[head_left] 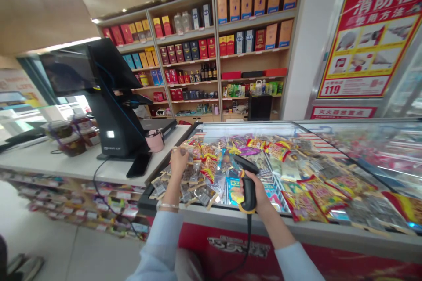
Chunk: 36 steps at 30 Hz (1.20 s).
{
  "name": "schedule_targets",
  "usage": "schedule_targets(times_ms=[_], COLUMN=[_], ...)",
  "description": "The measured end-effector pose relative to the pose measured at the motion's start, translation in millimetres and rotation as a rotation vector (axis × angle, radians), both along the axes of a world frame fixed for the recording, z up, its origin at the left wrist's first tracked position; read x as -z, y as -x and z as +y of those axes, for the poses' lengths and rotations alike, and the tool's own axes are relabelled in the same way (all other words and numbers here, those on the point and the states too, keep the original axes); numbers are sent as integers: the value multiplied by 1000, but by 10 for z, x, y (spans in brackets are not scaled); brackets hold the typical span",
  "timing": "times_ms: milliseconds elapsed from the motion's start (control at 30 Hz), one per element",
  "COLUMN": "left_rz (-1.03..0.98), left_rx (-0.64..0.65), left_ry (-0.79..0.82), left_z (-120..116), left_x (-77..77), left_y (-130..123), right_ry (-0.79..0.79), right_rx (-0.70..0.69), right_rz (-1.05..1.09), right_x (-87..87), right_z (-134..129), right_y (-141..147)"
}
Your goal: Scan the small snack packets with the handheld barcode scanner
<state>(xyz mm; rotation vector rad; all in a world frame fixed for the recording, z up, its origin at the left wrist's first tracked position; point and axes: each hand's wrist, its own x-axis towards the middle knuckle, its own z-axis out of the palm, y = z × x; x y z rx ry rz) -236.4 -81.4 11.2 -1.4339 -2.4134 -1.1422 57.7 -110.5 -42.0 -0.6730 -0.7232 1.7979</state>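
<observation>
The left hand (180, 162), at about 11 o'clock, is closed, its fingers pinching a packet strip (190, 171) of small sachets above the freezer. The right hand (255, 195), just right of 12 o'clock, wraps firmly around the grip of a scanner (248, 186), black with yellow trim. The scanner's nose angles up and left toward the strip, and its cord (249, 237) drops down the freezer's red front.

The freezer (231, 213), a glass-sided chest, lies from 12 to 3 o'clock, heaped to its rim with snack bags (290, 162) and more sachet strips. At 10 o'clock, the tabletop (79, 162) carries a terminal (115, 114), a phone (139, 164), a pink cup (155, 141) and jars (70, 138). Shelves (216, 52) of boxed goods and bottles stand beyond, at 12 o'clock.
</observation>
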Motion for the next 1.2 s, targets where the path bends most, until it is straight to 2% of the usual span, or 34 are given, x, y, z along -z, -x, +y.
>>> schedule_targets(times_ms=[167,267,367,767,1000,1200], left_rz=[235,395,425,369,350,379], left_rx=[-137,-143,-112,-57,-28,-5], left_ry=[-40,-84,-96,-113,-75,-163], left_z=[-112,-131,-119,-153,-162,-206], left_x=[257,369,424,439,386,328], left_y=[-131,-175,-176,-225,-193,-183], right_ry=[40,52,47,70,67,21], right_rx=[-15,-1,-10,-3,25,65], right_rz=[5,-13,-19,-47,-64,-40], right_x=[126,191,221,193,167,186], right_z=[0,14,24,-8,-28,-26], right_y=[216,253,251,258,276,310])
